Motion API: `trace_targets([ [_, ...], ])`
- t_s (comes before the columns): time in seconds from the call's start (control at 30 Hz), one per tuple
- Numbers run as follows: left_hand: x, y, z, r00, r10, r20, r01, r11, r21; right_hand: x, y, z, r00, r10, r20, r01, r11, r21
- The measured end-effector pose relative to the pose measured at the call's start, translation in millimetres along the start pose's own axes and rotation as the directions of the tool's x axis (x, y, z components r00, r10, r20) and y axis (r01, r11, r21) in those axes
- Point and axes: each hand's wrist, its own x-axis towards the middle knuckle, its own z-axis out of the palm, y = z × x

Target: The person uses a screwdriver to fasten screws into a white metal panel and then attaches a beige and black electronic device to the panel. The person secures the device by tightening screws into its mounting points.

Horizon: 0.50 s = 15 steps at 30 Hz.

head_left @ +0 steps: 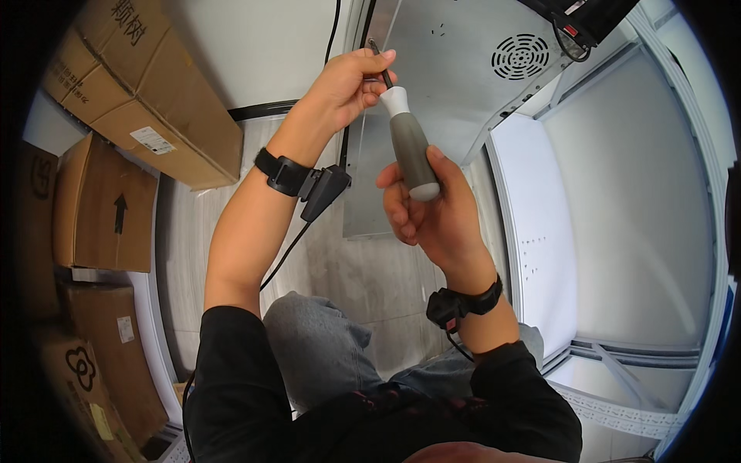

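A screwdriver [413, 147] with a grey handle, white collar and dark shaft slants up and left in front of a grey metal panel [455, 85]. My left hand [347, 86] pinches its shaft between thumb and fingers. The tip reaches the panel's left edge strip, where a small round fastener seems to sit; contact there is too small to make out. Around the lower end of the handle curl the fingers of my right hand [440, 212], thumb along its right side. Both wrists wear black straps carrying small cabled devices.
Cardboard boxes [108, 208] are stacked along the left. A round vent [521, 59] is cut into the panel, with a black device [590, 27] above it. White metal shelving [641, 201] stands on the right. Wood-look floor [316, 255] lies below my arms.
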Motion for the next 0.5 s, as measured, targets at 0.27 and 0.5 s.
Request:
trace_targets([
  [0.27,-9,-11,3,0.992,-0.009,0.127,0.001,0.998,0.057,-10,4,-4,0.989,0.018,0.145,-0.017,1.0,-0.007],
  [0.5,-16,-18,12,0.994,0.061,0.095,-0.068,0.995,0.07,-16,6,-14,0.994,0.054,0.091,-0.056,0.998,0.021],
])
